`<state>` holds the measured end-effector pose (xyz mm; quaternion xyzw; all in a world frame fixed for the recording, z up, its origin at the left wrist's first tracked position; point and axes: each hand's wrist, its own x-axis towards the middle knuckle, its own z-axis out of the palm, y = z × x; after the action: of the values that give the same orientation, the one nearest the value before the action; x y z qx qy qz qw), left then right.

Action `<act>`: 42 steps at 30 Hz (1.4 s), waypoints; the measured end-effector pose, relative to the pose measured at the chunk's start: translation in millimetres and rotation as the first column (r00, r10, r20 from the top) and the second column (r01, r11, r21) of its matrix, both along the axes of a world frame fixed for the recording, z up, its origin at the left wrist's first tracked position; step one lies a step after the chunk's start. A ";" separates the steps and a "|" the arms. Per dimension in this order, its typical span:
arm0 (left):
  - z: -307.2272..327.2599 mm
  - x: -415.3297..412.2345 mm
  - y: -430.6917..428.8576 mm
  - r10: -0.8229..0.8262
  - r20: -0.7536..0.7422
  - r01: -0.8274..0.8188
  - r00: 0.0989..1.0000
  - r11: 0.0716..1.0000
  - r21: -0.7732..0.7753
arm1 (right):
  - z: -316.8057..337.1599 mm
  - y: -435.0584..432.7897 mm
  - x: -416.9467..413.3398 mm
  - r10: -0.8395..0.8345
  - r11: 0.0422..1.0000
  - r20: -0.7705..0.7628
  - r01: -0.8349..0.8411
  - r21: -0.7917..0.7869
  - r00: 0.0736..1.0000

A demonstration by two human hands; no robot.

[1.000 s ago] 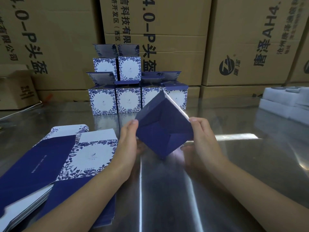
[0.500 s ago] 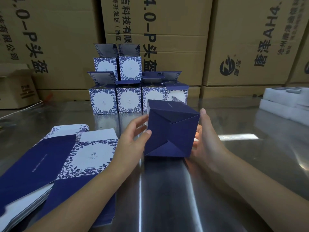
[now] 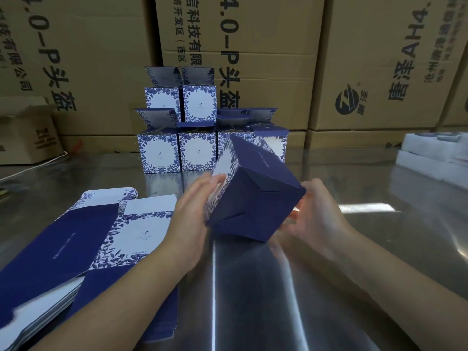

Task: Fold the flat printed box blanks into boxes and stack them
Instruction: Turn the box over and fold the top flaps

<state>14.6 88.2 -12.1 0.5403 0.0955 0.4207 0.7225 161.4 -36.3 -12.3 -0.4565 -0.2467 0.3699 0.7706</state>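
Observation:
A folded navy and white floral box point(image 3: 253, 191) is held tilted above the steel table, its closed navy bottom turned toward me. My left hand point(image 3: 195, 211) presses flat against its white floral side with straight fingers. My right hand point(image 3: 316, 214) cups the box's right side and lower edge from behind, fingers partly hidden by the box. A pile of flat printed blanks point(image 3: 83, 244) lies at the left. A stack of finished boxes point(image 3: 197, 138) stands at the back, two rows high, with top flaps raised.
Large brown cartons point(image 3: 253, 46) wall off the back of the shiny steel table point(image 3: 278, 287). A small open carton point(image 3: 27, 133) sits at the far left. White foam trays point(image 3: 435, 155) lie at the right edge.
The box has been turned from a diamond pose to show its closed bottom, then tilted with its floral side to the left. Both hands shifted with it and rose slightly.

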 end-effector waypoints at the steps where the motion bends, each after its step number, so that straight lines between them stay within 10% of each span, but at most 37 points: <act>1: 1.3 0.9 2.7 0.036 0.044 -0.033 0.998 0.998 -0.062 | 1.6 -0.3 0.9 -0.003 1.000 0.031 0.002 0.030 1.000; 4: 6.3 0.9 12.5 0.055 0.084 -0.035 0.995 0.974 -0.223 | 3.7 -2.3 0.2 -0.029 0.997 0.177 0.016 0.075 0.984; 13: 0.0 1.7 17.5 0.049 -0.006 -0.049 0.999 0.998 -0.033 | 6.4 -4.6 8.1 -0.096 0.995 0.206 0.089 0.042 0.974; 20: -6.5 2.9 19.6 0.083 -0.302 -0.090 0.950 0.996 -0.009 | 1.8 -1.5 11.8 -0.162 0.976 0.327 0.200 -0.087 0.931; 42: 3.0 -0.6 10.9 0.141 -0.302 -0.142 0.943 0.990 0.019 | 12.0 -8.0 7.2 -0.367 0.928 0.436 0.359 0.104 0.822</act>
<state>14.1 99.1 -9.1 0.5889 0.2440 0.3837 0.6681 168.6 -44.3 -0.2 -0.5610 -0.3294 0.0993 0.7529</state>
